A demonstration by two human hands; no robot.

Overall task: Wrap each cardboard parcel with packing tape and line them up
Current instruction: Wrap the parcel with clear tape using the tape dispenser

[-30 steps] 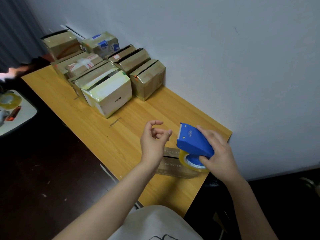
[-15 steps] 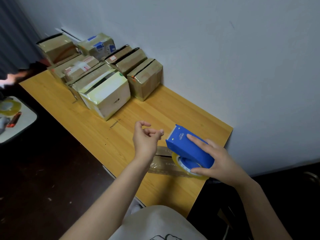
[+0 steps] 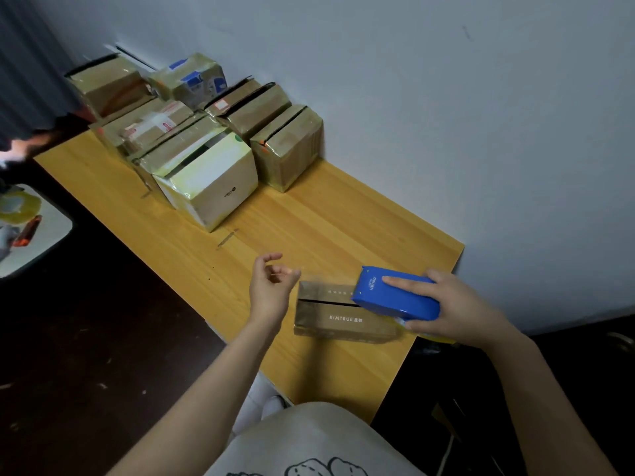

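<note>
Wooden table (image 3: 326, 218) against a pale wall (image 3: 446, 97): the flat cardboard parcel (image 3: 330, 319) lies at its near right end, long axis left to right, between the hands. The right hand (image 3: 457, 310) grips a blue tape dispenser (image 3: 395, 297) on the parcel's right end; the left hand (image 3: 271, 288), loosely curled and apparently empty, hovers just beside its left end. Wrapped parcels (image 3: 206, 176) cluster well apart, far left.

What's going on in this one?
A person is taping parcels at a wooden table. The right hand grips a blue tape dispenser over the right end of a flat brown parcel lying near the table's near end. The left hand hovers by the parcel's left end, fingers loosely curled; whether it pinches clear tape is unclear. Several taped parcels are lined up farther along, some against the wall.
</note>
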